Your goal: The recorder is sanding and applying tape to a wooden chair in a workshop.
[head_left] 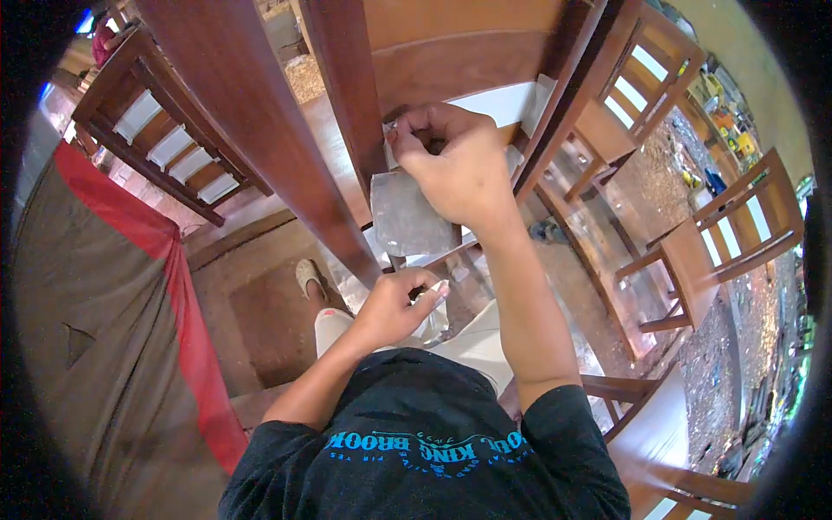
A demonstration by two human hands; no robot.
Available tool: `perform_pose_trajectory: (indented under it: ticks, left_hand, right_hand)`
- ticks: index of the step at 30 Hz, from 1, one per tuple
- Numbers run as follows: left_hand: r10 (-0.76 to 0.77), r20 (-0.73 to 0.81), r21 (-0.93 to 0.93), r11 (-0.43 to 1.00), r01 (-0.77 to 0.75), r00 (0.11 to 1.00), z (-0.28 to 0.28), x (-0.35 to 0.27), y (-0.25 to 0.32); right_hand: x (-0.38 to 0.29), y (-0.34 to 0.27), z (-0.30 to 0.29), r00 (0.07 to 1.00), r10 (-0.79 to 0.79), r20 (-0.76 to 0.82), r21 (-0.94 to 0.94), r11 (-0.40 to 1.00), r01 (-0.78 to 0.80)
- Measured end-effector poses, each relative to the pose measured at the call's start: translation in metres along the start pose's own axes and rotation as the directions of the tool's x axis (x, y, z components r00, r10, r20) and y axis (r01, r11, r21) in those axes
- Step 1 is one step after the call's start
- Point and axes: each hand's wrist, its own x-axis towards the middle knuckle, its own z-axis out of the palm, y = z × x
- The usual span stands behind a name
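Observation:
My left hand is low in front of my shirt, with a crumpled white strip, paper or tape, between thumb and fingers. Farther up, my right hand is against the inner side of a reddish-brown varnished wooden post. Its thumb and forefinger pinch a small whitish scrap at the post's edge. Just below that hand is a grey flat piece, partly covered by it. Behind the fingers, a white covering spans part of a curved brown wooden panel.
A chair back with white-covered slats stands at the left, beside a brown cloth with a red border. Wooden chairs line the right side. A thick wooden post slants close on my left. Another person is at upper left.

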Motion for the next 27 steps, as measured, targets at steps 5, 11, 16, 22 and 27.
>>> perform_pose_trajectory:
  ticks: [5,11,16,22,27]
  left_hand:
    - [-0.006,-0.056,0.049,0.999,0.009,0.998,-0.006,-0.001,0.005]
    - [-0.118,-0.041,0.129,0.984,0.123,0.992,-0.016,-0.006,-0.002]
    - [-0.017,-0.092,0.046,0.999,0.022,0.996,-0.012,-0.007,-0.014]
    - [-0.070,-0.066,0.098,0.992,0.077,0.995,-0.018,-0.006,0.011]
    - [-0.019,-0.105,0.078,0.997,0.027,0.994,-0.018,-0.006,0.002]
  right_hand:
    - [-0.004,0.009,0.004,0.999,-0.006,-0.038,0.082,0.997,0.009]
    - [-0.027,0.027,-0.005,0.980,0.190,-0.061,0.184,0.967,-0.177]
    - [-0.045,0.028,-0.008,0.956,0.283,-0.082,0.198,0.944,-0.263]
    - [-0.060,0.046,-0.023,0.923,0.311,-0.228,0.190,0.944,-0.271]
    - [-0.088,0.052,-0.043,0.902,0.338,-0.269,0.142,0.940,-0.310]
